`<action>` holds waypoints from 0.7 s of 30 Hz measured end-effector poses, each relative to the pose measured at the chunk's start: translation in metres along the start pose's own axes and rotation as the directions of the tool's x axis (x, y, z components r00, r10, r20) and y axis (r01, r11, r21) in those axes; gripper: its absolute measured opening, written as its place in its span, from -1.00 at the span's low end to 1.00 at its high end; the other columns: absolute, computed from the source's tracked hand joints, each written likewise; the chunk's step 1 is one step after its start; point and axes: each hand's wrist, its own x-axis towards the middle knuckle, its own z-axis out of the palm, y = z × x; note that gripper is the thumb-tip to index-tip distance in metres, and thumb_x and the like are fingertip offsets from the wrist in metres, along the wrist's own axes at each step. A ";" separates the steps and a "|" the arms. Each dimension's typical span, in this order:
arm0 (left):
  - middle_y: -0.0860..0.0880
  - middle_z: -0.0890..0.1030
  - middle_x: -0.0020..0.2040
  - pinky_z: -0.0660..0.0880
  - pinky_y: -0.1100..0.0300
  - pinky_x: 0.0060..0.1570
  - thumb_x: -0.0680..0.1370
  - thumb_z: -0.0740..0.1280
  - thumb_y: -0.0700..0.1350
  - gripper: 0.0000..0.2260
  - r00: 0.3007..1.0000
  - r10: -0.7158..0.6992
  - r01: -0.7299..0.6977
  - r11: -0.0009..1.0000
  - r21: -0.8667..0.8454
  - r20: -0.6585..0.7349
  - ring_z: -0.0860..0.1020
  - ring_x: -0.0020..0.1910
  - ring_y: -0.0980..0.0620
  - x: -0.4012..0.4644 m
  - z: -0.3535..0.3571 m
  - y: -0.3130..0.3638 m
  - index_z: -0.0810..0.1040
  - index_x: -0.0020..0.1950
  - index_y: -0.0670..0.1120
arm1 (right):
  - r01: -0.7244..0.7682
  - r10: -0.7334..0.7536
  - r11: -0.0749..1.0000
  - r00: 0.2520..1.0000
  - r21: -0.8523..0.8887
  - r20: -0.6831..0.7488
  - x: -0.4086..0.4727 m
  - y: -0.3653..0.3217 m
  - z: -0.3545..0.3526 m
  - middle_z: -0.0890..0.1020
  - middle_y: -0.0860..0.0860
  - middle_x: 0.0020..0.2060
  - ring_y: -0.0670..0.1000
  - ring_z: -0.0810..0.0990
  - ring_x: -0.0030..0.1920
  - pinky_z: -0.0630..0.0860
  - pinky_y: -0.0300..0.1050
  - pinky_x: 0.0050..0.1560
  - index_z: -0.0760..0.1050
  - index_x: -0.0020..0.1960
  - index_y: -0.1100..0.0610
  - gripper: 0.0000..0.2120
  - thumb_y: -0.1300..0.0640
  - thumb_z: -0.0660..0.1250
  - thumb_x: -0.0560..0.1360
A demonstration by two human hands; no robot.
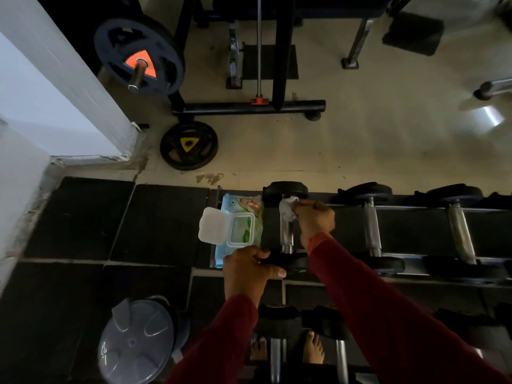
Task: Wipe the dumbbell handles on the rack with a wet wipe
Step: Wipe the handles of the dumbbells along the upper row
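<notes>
A dumbbell with a chrome knurled handle lies on the top tier of the rack, at its left end. My right hand pinches a crumpled white wet wipe against the far part of that handle, close to the far weight head. My left hand grips the near weight head of the same dumbbell. Two more dumbbells lie to the right on the same tier.
A wet wipe pack with its white lid flipped open sits on the rack's left end. Lower-tier dumbbells are near my bare feet. A grey lidded bin stands lower left. Weight plates and a machine frame stand beyond on the floor.
</notes>
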 end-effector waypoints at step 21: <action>0.11 0.69 -0.09 0.46 0.52 -0.08 0.17 0.69 -0.18 -0.64 0.999 -0.006 0.006 1.000 -0.010 -0.032 0.60 -0.08 0.27 0.000 0.003 -0.002 0.69 -0.11 -0.01 | 0.319 -0.368 0.864 0.928 -0.390 -0.056 -0.012 0.001 0.014 0.68 -0.10 -0.28 -0.11 0.68 -0.24 0.69 -0.06 -0.07 0.59 -0.27 -0.04 -0.80 0.13 0.61 0.33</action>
